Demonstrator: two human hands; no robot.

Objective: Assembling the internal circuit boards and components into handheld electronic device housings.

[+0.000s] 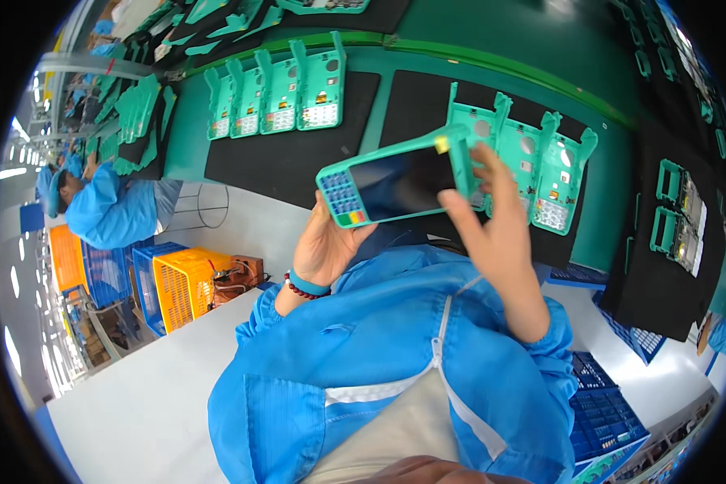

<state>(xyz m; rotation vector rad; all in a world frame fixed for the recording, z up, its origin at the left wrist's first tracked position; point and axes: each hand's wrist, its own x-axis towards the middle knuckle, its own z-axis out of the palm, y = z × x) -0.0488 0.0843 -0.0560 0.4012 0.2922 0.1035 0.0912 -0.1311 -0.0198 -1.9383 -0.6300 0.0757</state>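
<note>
A green handheld payment terminal with a dark screen is raised above the bench edge in front of me, tilted. Its keypad, with blue, red, yellow and green keys, faces up at the left end. My left hand grips that end from below, thumb along the lower edge. At the opposite end, near a small yellow piece, my right hand has its fingers spread. Whether its fingertips touch the casing I cannot tell. Behind it, several open green terminal housings lie on a black mat.
More green housings line a black mat at the left. A green rail crosses the bench. Orange crates and a co-worker in blue are at the left; blue crates stand lower right.
</note>
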